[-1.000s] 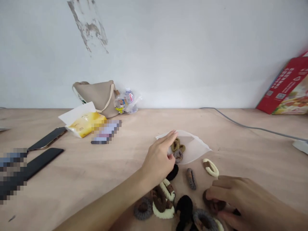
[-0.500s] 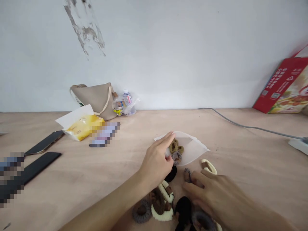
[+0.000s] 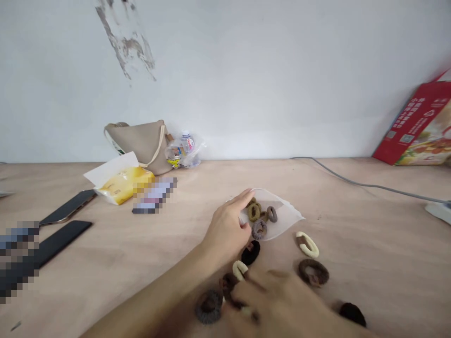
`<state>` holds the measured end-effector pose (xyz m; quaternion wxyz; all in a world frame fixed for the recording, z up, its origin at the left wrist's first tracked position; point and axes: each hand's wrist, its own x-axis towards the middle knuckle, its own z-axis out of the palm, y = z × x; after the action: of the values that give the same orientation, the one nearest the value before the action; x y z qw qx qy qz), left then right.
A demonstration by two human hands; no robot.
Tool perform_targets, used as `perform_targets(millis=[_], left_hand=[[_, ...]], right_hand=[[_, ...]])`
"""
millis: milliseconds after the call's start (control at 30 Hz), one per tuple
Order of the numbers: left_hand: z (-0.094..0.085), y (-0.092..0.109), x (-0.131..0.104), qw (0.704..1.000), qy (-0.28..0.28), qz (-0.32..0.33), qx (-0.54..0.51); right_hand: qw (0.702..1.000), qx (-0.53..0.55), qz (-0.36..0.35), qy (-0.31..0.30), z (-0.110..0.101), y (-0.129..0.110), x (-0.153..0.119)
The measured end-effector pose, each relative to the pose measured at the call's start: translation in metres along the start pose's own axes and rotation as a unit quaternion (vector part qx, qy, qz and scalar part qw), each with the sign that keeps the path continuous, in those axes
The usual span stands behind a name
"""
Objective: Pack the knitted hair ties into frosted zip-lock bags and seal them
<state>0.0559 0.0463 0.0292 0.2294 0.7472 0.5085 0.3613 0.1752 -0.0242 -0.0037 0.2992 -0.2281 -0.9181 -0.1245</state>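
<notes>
My left hand is closed on the left side of a translucent white bag lying flat on the table. Several olive-brown hair ties and grey ones, including a grey hair tie, lie on or in the bag. Smeared by motion, my right hand is over the pile in front, its fingers at a brown hair tie and a cream hair tie. A dark grey hair tie sits left of it. A black hair tie lies just below the bag.
To the right are a cream hair tie, a dark brown hair tie and a black one. Phones, a yellow tissue pack, a beige bag and a bottle stand left. A cable and red box are right.
My right hand has moved left from beside the bag to the pile. A small grey hair tie is now on the bag's right part. Hair ties formerly under my right hand now show.
</notes>
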Motion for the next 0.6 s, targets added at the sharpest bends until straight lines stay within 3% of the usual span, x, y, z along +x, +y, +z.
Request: perform_targets(millis=[33, 100, 200, 267, 333, 367, 467, 600], left_hand=[[-0.002, 0.000, 0.001, 1.000, -0.007, 0.002, 0.007], [-0.004, 0.000, 0.003, 1.000, -0.017, 0.004, 0.014], [-0.008, 0.000, 0.004, 1.000, -0.027, 0.003, 0.009], [-0.010, 0.001, 0.004, 0.999, -0.032, 0.002, 0.000], [-0.012, 0.002, 0.005, 0.999, -0.038, -0.004, -0.007], [-0.013, 0.003, 0.005, 0.999, -0.042, -0.009, -0.010], [-0.016, 0.004, 0.006, 0.998, -0.058, -0.024, -0.020], [-0.015, 0.004, 0.005, 0.998, -0.050, -0.016, -0.031]], right_hand=[[0.999, 0.003, -0.032, 0.025, 0.016, -0.010, 0.004], [0.999, -0.007, -0.035, 0.005, 0.045, -0.025, 0.011], [0.998, -0.009, -0.055, 0.016, 0.061, -0.032, 0.018], [0.996, -0.006, -0.074, 0.051, 0.049, -0.026, 0.019], [0.994, -0.007, -0.072, 0.079, 0.022, -0.013, 0.018], [0.996, -0.005, -0.062, 0.061, 0.007, -0.004, 0.016], [0.998, -0.030, 0.052, -0.018, -0.030, 0.027, 0.005], [0.987, -0.062, 0.135, -0.066, -0.038, 0.050, -0.012]])
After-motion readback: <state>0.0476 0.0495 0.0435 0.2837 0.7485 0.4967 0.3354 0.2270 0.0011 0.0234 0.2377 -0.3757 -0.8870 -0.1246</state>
